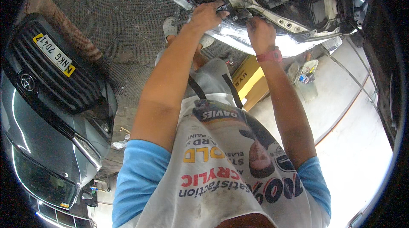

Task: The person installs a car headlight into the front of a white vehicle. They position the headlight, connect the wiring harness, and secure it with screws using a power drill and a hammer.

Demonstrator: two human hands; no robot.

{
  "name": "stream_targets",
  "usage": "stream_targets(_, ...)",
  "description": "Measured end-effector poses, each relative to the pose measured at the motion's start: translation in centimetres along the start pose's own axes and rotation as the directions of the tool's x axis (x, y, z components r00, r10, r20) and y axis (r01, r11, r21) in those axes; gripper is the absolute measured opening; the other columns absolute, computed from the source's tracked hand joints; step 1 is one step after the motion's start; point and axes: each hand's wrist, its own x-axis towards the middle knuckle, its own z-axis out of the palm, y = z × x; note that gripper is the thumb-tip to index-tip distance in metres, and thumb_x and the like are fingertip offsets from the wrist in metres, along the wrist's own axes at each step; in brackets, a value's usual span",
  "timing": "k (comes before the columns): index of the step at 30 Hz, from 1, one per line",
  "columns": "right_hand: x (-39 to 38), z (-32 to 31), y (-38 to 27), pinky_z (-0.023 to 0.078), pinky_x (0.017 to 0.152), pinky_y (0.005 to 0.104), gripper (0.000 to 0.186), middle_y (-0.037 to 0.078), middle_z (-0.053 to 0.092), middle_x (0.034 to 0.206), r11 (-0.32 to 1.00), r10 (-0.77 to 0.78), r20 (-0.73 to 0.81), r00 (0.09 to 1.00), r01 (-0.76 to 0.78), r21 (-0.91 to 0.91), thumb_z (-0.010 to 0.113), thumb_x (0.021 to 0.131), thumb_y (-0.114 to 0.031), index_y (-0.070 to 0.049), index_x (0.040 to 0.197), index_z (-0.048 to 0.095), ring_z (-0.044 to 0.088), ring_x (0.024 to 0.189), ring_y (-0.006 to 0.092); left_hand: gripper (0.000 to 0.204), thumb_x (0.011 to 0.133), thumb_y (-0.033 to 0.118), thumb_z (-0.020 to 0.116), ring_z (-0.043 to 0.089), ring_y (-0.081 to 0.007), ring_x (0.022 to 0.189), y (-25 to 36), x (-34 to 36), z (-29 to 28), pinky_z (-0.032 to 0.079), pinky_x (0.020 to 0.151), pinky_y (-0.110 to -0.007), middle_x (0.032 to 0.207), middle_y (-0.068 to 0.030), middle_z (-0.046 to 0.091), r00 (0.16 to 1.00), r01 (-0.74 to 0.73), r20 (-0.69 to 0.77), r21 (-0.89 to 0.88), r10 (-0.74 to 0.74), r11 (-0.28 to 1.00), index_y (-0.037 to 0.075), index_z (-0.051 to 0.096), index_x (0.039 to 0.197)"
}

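Left hand [208,16] and right hand [260,35] at the glossy panel's [286,44] inner edge.
Panel runs along the near edge of the perforated metal bar [279,20]. Left fingers bent, right curled; tips obscured, can't tell if clamped.

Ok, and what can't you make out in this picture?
All in the head view:
Left hand: its own back hides the palm and anything under it.
Right hand: curled, so anything inside its grip is hidden.
Car front: cut off by the top edge.
Yellow box: partly behind the right forearm.
Bucket: its contents are too small to identify.
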Motion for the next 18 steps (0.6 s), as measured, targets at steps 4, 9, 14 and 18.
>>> stream_targets(4,0.2,0.1,-0.3,0.056,0.074,0.0520,0.017,0.020,0.073,0.083,0.999,-0.026,-0.010,1.000,0.025,-0.039,0.074,0.087,-0.024,-0.008,0.093,0.073,0.070,0.082,0.0423,0.058,0.091,0.048,0.070,0.063,-0.0409,0.119,-0.1,0.1,-0.1,0.049,0.104,-0.047,0.126,-0.0206,0.068,1.000,0.011,0.025,-0.007,-0.011,1.000,0.010,0.065,0.134)
stream_targets(9,0.8,0.1,-0.6,0.056,0.073,0.0534,0.020,0.020,0.072,0.083,0.996,0.049,0.040,0.998,-0.045,-0.078,0.075,0.084,-0.027,-0.008,0.091,0.072,0.070,0.081,0.0411,0.055,0.092,0.045,0.070,0.064,-0.0414,0.118,0.4,0.1,-0.6,0.049,0.104,-0.047,0.125,-0.0213,0.069,1.000,-0.008,0.031,0.037,0.007,0.999,0.010,0.065,0.134)
stream_targets(14,1.2,0.5,-0.3,0.057,0.075,0.0520,0.022,0.021,0.072,0.083,0.987,0.129,0.088,0.988,-0.119,-0.105,0.076,0.085,-0.029,-0.008,0.089,0.072,0.071,0.082,0.0409,0.059,0.093,0.043,0.069,0.058,-0.0413,0.126,0.9,0.9,-0.8,0.046,0.109,-0.047,0.137,-0.0221,0.062,0.984,-0.010,0.178,-0.012,0.012,1.000,0.009,0.058,0.140)
stream_targets(18,1.5,-0.2,-0.7,0.057,0.075,0.0517,0.024,0.022,0.072,0.085,0.994,0.088,0.118,0.989,-0.079,-0.073,0.076,0.085,-0.028,-0.005,0.091,0.071,0.071,0.084,0.0418,0.065,0.090,0.042,0.074,0.050,-0.0426,0.136,-1.6,2.6,2.4,0.040,0.115,-0.046,0.149,-0.0205,0.052,0.977,-0.140,0.159,-0.042,0.145,0.989,0.015,0.054,0.145)
